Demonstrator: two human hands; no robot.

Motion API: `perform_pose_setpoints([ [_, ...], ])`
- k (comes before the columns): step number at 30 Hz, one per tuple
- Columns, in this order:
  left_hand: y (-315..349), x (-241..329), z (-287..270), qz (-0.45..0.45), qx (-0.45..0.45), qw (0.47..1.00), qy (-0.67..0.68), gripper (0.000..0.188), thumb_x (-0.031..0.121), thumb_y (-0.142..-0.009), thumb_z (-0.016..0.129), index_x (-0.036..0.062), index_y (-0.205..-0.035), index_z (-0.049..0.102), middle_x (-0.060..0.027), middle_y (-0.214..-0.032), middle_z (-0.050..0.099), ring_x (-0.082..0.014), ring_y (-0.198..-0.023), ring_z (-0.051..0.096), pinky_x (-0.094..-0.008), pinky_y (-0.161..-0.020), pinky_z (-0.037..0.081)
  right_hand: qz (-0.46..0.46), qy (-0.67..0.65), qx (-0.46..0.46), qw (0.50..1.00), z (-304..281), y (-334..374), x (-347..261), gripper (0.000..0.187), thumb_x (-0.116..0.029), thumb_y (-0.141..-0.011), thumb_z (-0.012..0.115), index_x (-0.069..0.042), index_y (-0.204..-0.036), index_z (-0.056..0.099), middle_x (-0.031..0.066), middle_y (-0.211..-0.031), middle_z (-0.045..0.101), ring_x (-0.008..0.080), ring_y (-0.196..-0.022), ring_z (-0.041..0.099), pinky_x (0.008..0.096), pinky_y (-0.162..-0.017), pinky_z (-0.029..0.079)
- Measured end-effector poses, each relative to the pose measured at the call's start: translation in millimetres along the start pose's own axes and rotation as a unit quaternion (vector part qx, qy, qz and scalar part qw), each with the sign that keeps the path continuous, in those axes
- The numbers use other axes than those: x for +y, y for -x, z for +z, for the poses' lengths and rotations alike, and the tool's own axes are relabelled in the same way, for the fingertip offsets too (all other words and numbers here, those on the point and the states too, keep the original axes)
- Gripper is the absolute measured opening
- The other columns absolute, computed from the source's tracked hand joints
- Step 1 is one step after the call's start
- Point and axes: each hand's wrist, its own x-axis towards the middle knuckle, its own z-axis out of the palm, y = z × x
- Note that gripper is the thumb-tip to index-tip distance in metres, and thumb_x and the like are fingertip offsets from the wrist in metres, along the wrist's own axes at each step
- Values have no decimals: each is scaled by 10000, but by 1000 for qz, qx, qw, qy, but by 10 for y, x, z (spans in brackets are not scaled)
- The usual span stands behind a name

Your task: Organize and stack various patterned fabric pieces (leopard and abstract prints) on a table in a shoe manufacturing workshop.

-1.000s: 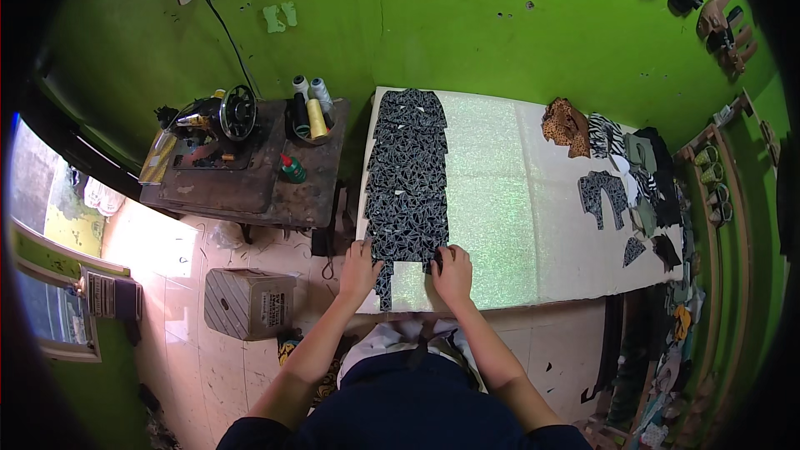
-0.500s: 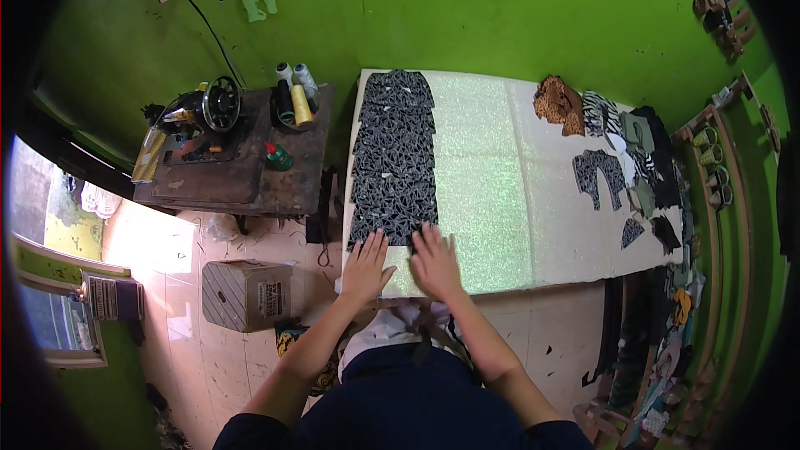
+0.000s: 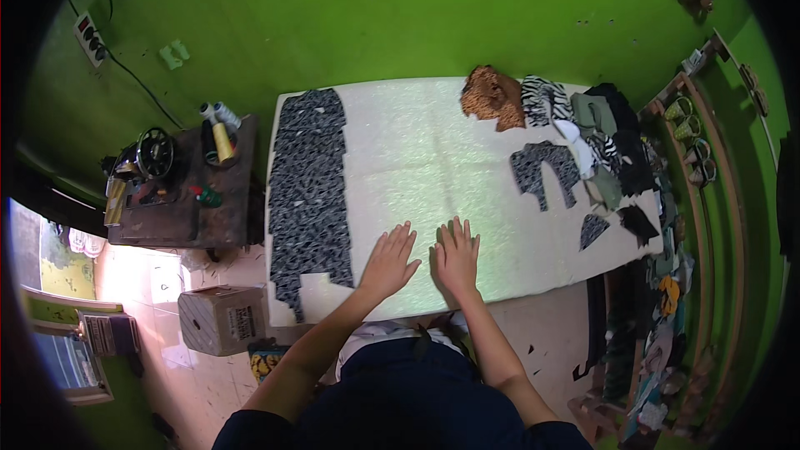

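Observation:
My left hand (image 3: 388, 262) is open and palm down above the white, shiny table top (image 3: 408, 158), just right of a row of overlapping black-and-grey patterned fabric pieces (image 3: 308, 187). Beside it, my right hand (image 3: 456, 258) also has its fingers stretched out, holding nothing. A shadow falls along its left edge; whether either palm touches the surface I cannot tell. The fabric row runs from the far edge nearly to the near edge, where a narrow strip sticks out at its left corner. Farther right lies a U-shaped cut piece (image 3: 544, 171) in a similar pattern.
Brown spotted cloth (image 3: 492, 98), zebra-striped cloth (image 3: 546, 102) and dark scraps (image 3: 637, 223) lie along the table's right side. At left, a sewing machine (image 3: 150, 158) and thread cones (image 3: 222, 142) stand on a wooden table, above a cardboard box (image 3: 221, 319). Shelving (image 3: 708, 167) lines the right wall.
Both hands have left the near end of the patterned fabric and are now over the white surface to its right. The view has swung right, and the fabric's near end looks uneven.

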Motion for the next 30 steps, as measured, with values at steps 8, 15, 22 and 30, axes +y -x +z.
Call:
perform_pose_setpoints([
  [8, -1232, 966, 610, -42, -2, 998, 39, 532, 340, -851, 502, 35, -1274, 394, -173, -1384, 299, -285, -1288, 288, -434, -1038, 245, 23, 5, 10, 1000, -714, -490, 1468, 376, -239, -866, 452, -40, -1182, 497, 171, -1308, 394, 345, -1277, 272, 551, -1035, 144],
  [15, -2239, 1461, 844, -105, 55, 989, 85, 534, 269, -818, 552, -21, -1239, 398, -268, -1305, 345, -386, -1174, 387, -433, -980, 320, 36, -13, 83, 996, -1105, -1073, 2619, 377, -185, -807, 537, -8, -1138, 494, 197, -1153, 459, 342, -1126, 398, 468, -971, 275],
  [22, -2815, 1672, 1009, -147, 108, 983, 13, 505, 254, -765, 598, 20, -1193, 466, -231, -1245, 419, -353, -1125, 428, -413, -937, 351, 131, 49, 112, 984, -1068, -1381, 2991, 536, -250, -755, 624, -13, -1202, 445, 235, -1201, 399, 374, -1143, 366, 466, -958, 300],
  [30, -3083, 1779, 1021, -201, 119, 958, 167, 533, 136, -754, 602, -4, -1227, 400, -240, -1161, 457, -375, -1093, 439, -429, -939, 351, 109, -60, 139, 982, -1054, -1527, 3176, 471, -65, -705, 653, -19, -1143, 488, 168, -982, 443, 320, -946, 451, 408, -833, 379],
])
